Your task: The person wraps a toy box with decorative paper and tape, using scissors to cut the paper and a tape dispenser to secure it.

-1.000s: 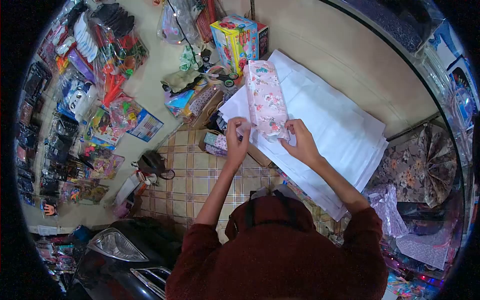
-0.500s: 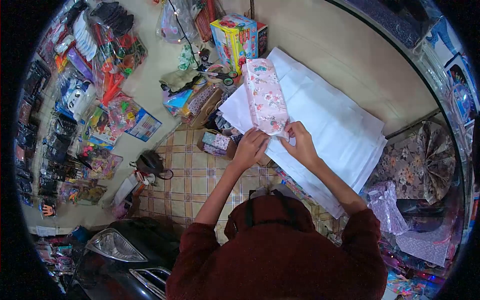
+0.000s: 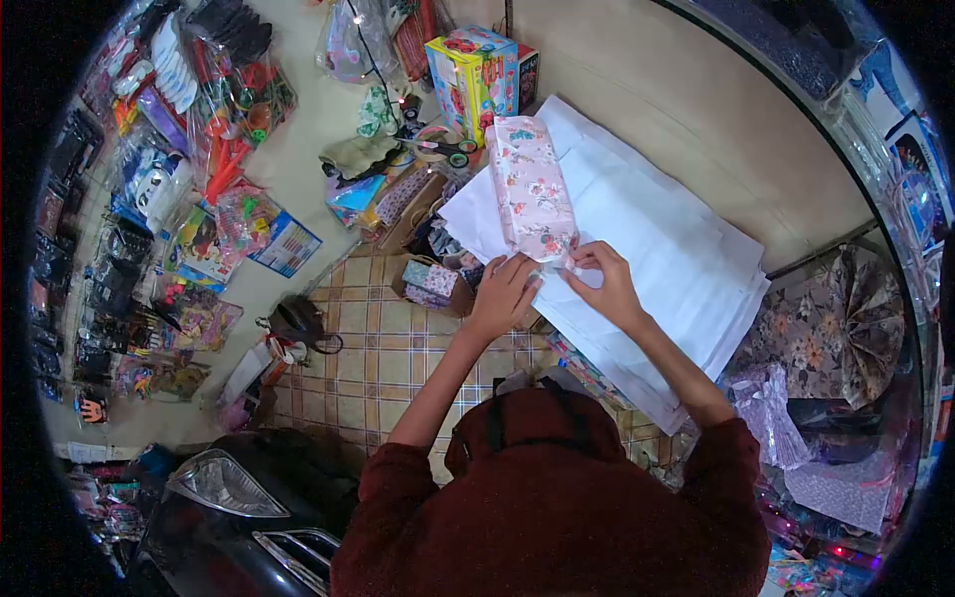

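A long box-shaped parcel in pink floral paper (image 3: 532, 189) lies on a stack of large white sheets (image 3: 647, 239). At its near end the paper is folded, with loose edges. My left hand (image 3: 504, 294) is at the left corner of that end, its fingers bent against the paper. On the right corner, my right hand (image 3: 604, 284) pinches the paper's edge between thumb and fingers.
Scissors (image 3: 443, 147) and a colourful toy box (image 3: 473, 85) stand beyond the parcel. Small cartons (image 3: 435, 284) sit left of the sheets above a tiled floor (image 3: 368, 348). A motorbike (image 3: 239, 507) is at the lower left. Packaged goods (image 3: 224, 149) hang at the left.
Both hands remain at the parcel's near end. The fingers of my right hand have shifted slightly on the folded paper, and my left hand has moved a little to the right.
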`<state>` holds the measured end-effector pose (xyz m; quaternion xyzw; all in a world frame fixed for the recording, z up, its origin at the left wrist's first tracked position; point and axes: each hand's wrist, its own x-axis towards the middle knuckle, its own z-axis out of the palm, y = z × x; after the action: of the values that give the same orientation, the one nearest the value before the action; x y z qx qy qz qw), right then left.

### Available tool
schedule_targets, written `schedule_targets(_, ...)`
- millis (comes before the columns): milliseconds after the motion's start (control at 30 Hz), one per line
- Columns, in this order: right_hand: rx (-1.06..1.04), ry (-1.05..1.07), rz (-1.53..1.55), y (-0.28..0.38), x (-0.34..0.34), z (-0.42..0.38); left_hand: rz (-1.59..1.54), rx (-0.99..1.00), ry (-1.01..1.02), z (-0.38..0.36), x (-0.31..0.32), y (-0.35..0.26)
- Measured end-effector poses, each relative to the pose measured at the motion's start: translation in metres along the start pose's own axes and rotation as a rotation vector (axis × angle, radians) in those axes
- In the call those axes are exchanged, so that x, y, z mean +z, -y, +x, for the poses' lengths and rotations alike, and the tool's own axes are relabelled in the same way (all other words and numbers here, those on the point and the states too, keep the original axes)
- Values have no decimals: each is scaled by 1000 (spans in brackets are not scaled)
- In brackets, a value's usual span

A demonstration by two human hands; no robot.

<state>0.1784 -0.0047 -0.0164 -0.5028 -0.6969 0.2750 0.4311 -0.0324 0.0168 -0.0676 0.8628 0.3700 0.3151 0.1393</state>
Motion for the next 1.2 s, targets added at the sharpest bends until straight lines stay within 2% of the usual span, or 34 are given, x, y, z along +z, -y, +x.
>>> schedule_targets(67,123,24,200,-11,-8,-5,1,-20,-18,-1,3,1)
schedule_targets(167,-60,137,57,-33,-28,-1,-2,-2,-9,-2,2,1)
schedule_targets(200,-22,210,5,-24,-35,2,-2,11,0,-2,2,1)
schedule_targets(300,-290,322,-341,-23,-49,14,-17,16,-17,-4,6,5)
schedule_targets(500,-346,445,-354,-22,-39,22,-3,13,-11,-3,7,3)
schedule_targets(733,-419,355,-286,-10,-7,27,-80,-57,-30,-1,4,-3)
schedule_targets(833,-356,336,-231,-8,-8,25,-138,-185,-125,4,9,-13)
schedule_targets(900,-241,327,-16,-2,-16,24,-199,-326,-188,14,15,-24)
schedule_targets(933,-183,322,89,-1,-21,23,-136,-326,-249,19,19,-31)
schedule_targets(1000,-167,251,57,-9,-24,19,-12,-322,-370,26,27,-43)
schedule_targets(1200,-207,172,-105,-7,-30,21,53,-416,-447,29,48,-48)
